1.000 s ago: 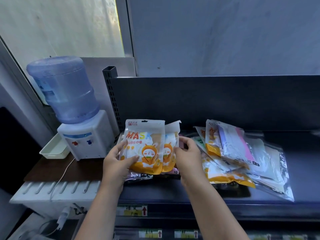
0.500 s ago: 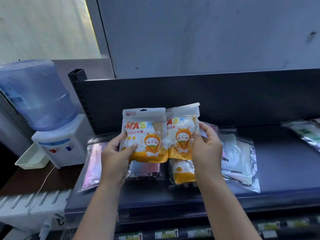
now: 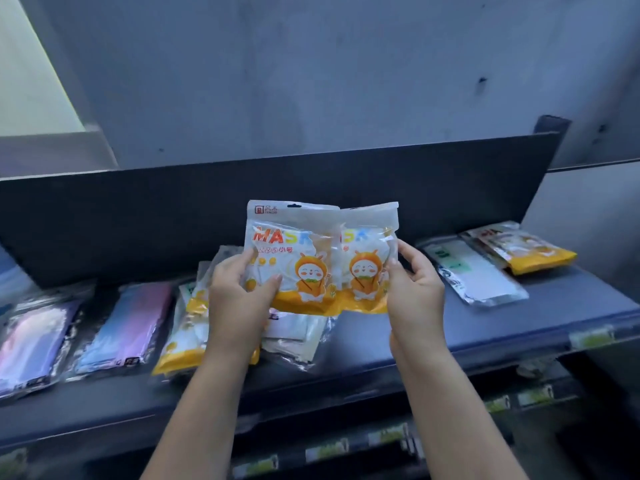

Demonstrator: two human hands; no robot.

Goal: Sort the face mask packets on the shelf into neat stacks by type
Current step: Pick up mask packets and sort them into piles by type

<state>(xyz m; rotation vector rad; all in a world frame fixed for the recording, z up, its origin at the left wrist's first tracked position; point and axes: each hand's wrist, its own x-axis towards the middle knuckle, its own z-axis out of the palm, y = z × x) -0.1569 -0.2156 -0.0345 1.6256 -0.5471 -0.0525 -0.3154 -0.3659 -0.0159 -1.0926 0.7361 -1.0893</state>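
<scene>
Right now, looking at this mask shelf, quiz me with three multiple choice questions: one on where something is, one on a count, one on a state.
1. Where does the green-printed packet lie?
A. right part of the shelf
B. far left
C. in a hand

2. How many cartoon packets are held up?
A. one
B. two
C. four

3. How are the held packets arranged?
A. apart
B. overlapping
C. flat on the shelf

Answers:
1 A: it lies right of both hands.
2 B: the left hand grips the front packet and the right hand the rear packet.
3 B: the front one covers the rear one's left edge.
</scene>
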